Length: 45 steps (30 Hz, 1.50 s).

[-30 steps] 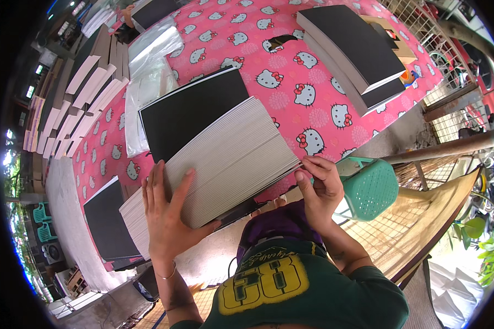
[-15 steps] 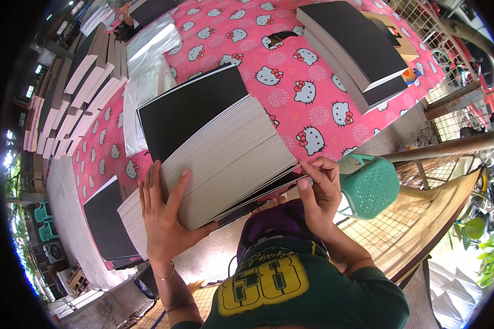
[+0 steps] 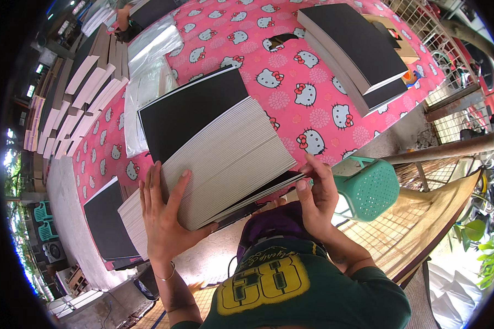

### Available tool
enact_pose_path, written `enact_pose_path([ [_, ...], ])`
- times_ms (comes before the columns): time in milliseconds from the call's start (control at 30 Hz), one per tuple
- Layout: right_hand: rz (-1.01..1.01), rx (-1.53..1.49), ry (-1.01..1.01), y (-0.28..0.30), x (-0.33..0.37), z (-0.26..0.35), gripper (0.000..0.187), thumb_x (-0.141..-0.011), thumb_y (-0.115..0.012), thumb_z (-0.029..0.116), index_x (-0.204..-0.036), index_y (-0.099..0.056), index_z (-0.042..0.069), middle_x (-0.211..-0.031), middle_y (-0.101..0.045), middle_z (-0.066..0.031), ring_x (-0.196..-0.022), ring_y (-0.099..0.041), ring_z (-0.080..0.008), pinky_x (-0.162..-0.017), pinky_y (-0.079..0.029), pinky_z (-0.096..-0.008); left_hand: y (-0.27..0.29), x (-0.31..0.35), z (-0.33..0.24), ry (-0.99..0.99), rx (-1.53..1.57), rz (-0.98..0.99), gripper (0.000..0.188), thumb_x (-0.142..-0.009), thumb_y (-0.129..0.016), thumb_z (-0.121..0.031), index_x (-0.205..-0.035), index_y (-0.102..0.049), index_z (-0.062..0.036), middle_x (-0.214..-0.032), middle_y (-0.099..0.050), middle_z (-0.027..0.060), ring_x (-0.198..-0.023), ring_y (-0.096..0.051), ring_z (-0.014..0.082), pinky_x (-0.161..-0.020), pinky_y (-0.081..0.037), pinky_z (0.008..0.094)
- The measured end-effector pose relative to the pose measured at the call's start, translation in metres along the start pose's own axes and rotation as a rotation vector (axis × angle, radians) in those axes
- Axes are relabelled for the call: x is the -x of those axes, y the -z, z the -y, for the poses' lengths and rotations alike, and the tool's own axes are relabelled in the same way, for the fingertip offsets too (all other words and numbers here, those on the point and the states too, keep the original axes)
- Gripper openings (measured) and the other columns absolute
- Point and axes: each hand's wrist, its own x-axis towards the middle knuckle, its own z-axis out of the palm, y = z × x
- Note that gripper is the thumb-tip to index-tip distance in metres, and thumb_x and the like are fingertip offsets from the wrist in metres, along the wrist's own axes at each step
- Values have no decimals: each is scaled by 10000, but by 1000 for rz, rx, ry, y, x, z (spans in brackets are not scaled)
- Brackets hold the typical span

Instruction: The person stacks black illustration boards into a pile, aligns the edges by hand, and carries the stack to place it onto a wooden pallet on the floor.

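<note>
A thick fanned stack of whitish sheets (image 3: 230, 159) slants across the near edge of the table, its layered edges showing. My left hand (image 3: 167, 214) lies on the near left part of the stack, fingers spread and thumb stretched toward its near edge. At the right corner, my right hand (image 3: 319, 194) pinches the ends of the lowest sheets between thumb and fingers. A dark gap parts these sheets from those above. Beyond the stack lies a black-covered block (image 3: 197, 112), partly hidden by it. Another black cover (image 3: 108, 225) sits left of my left hand.
The table has a pink patterned cloth (image 3: 278, 98). Thick black-covered blocks (image 3: 357, 41) lie at the far right, and piled blocks (image 3: 88, 82) stand at the left beside clear plastic sheeting (image 3: 142, 104). A green perforated stool (image 3: 370, 189) is at my right. Another person's hand (image 3: 123, 19) shows far left.
My right fingers have shifted slightly at the corner. The lowest sheets, spread in several thin gaps before, now lie closer together under one wider dark gap. My left hand has stayed put.
</note>
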Motion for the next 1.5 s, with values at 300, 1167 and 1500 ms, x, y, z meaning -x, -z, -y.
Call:
enact_pose_path([
  [300,41,63,26,3,5,-1,362,-961,-603,11,-1319,-571,-29,-1164,-517,-107,-1030,-510,-170,-900,-415,-274,3,1,-1,5,-1,4,1080,-441,-942,-405,-1434,-542,-257,-1555,-327,246,-1442,-321,460,-1154,-266,645],
  [1167,-10,-109,37,-1,2,-8,248,-945,-639,17,-1184,-574,12,-1162,-588,-127,-1068,-542,-202,-936,-423,-321,4,0,-4,9,9,-19,1062,-424,-947,-372,-1410,-571,-253,-1550,-340,244,-1428,-343,463,-1158,-277,627],
  [1500,51,-14,26,1,-4,1,331,-938,-634,35,-1263,-602,-14,-1102,-522,-97,-982,-485,-182,-904,-405,-295,4,1,-4,15,19,-20,1071,-412,-945,-357,-1411,-574,-253,-1553,-340,245,-1435,-339,456,-1166,-268,620],
])
